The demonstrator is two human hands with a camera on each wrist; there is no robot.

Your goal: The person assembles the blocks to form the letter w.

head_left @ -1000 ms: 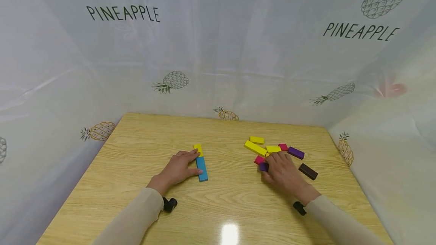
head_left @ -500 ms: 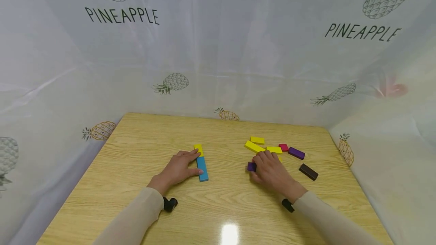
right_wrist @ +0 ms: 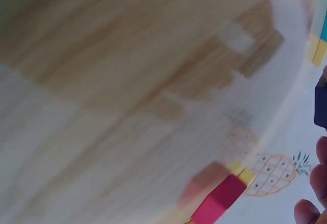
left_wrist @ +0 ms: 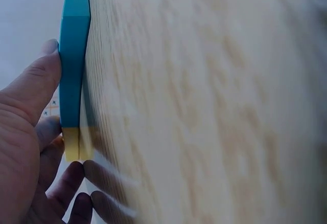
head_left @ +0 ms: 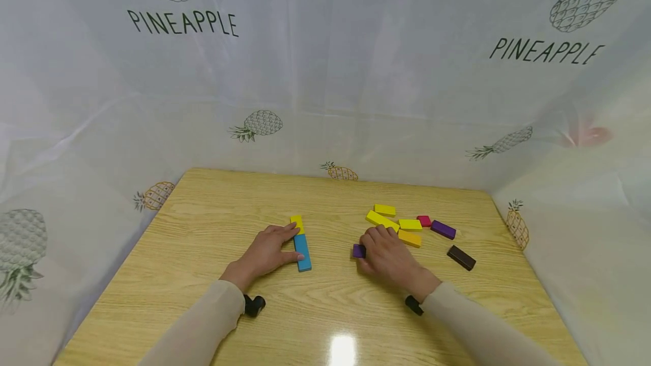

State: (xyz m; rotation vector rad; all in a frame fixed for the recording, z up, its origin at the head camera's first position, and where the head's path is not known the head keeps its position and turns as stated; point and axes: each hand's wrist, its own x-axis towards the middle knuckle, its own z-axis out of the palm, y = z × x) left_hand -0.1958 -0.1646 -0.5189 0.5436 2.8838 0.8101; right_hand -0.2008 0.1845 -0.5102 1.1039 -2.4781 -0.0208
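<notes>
My left hand [head_left: 264,253] rests against a blue block [head_left: 302,253] and a small yellow block [head_left: 296,223] laid end to end in a line. In the left wrist view, the thumb lies along the blue block [left_wrist: 74,65], and the other fingers are around the yellow end [left_wrist: 72,143]. My right hand [head_left: 390,256] pinches a purple block [head_left: 359,251], whose end sticks out left of the fingers. In the right wrist view only the edge of this purple block [right_wrist: 321,104] and some fingertips show.
Right of the right hand lie yellow blocks [head_left: 382,221], an orange-yellow block [head_left: 409,238], a red block [head_left: 424,221], another purple block [head_left: 443,229] and a dark brown block [head_left: 461,257]. The wooden table [head_left: 244,196] ends at a pineapple-print sheet [head_left: 305,72].
My right hand has slid left with the purple block, away from the other blocks, uncovering the orange-yellow one. My left hand stays where it was.
</notes>
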